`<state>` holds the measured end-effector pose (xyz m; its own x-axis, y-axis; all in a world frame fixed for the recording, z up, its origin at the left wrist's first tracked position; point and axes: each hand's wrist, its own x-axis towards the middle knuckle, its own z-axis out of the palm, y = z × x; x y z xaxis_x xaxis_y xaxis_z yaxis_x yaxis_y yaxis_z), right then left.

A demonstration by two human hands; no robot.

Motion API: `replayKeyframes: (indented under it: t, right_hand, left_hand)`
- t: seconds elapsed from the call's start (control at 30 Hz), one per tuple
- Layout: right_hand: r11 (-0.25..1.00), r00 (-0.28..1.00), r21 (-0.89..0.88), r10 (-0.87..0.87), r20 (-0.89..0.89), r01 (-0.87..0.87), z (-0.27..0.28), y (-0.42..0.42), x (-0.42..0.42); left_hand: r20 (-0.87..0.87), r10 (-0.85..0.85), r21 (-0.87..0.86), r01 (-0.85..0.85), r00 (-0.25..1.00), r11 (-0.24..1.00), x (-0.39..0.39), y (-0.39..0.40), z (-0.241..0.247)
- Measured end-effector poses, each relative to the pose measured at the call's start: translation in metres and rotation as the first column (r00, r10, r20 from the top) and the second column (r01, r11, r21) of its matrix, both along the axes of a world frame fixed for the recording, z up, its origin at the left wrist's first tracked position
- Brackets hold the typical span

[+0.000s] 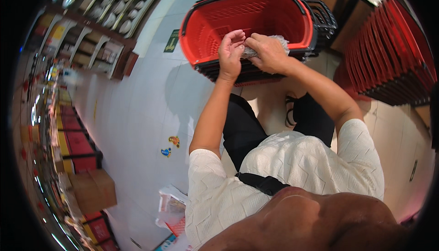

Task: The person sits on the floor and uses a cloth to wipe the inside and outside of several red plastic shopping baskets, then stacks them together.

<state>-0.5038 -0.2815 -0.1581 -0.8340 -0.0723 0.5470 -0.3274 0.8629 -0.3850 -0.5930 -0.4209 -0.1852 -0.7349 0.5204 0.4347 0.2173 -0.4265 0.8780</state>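
Observation:
A stack of red plastic shopping baskets (247,14) with black handles stands before me. Over the near rim of the top basket, my right hand (269,52) grips a crumpled greyish-white cloth (282,43), part of which sticks out past the knuckles. My left hand (232,53) is beside it at the same rim, palm turned up and fingers loosely curled, with nothing seen in it. The fingertips of both hands are close together; whether the left one touches the cloth is unclear.
More nested red baskets (387,52) stand at the right. Shelves of bowls (120,10) are at the upper left. A cardboard box (93,190) sits by the goods on the left. Footprint stickers (170,146) mark the tiled floor, and plastic bags (171,204) lie near my left side.

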Motion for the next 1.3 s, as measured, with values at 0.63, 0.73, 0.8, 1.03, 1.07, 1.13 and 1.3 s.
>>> replayKeyframes:
  t: [0.63, 0.73, 0.8, 1.03, 1.07, 1.13, 1.3]
  right_hand:
    - [0.994, 0.99, 0.084, 0.05, 0.134, -0.062, -0.002, -0.08, -0.071]
    - [0.98, 0.92, 0.178, 0.011, 0.393, -0.087, -0.008, -0.082, -0.073]
    - [0.964, 0.923, 0.254, -0.021, 0.384, -0.084, -0.009, -0.086, -0.077]
    - [0.935, 0.963, 0.347, -0.025, 0.269, -0.073, -0.012, -0.088, -0.071]
    - [0.934, 0.966, 0.349, -0.016, 0.259, -0.079, -0.012, -0.088, -0.069]
    - [0.934, 0.969, 0.348, -0.014, 0.248, -0.076, -0.015, -0.084, -0.065]
    - [0.933, 0.968, 0.341, 0.023, 0.249, -0.11, -0.015, -0.077, -0.048]
  left_hand:
    - [0.523, 0.751, 0.199, -0.915, 0.403, 0.352, 0.02, -0.183, 0.024]
    - [0.474, 0.75, 0.275, -0.887, 0.461, 0.371, 0.006, -0.209, 0.027]
    - [0.409, 0.799, 0.133, -0.895, 0.441, 0.426, -0.013, -0.208, 0.009]
    - [-0.277, 0.806, -0.235, -0.85, 0.523, 0.471, -0.037, -0.149, -0.053]
    - [-0.247, 0.799, -0.24, -0.833, 0.549, 0.498, -0.029, -0.138, -0.057]
    - [-0.147, 0.787, -0.208, -0.797, 0.599, 0.567, -0.014, -0.126, -0.054]
    - [-0.43, 0.734, -0.135, -0.842, 0.525, 0.523, 0.005, -0.132, -0.058]
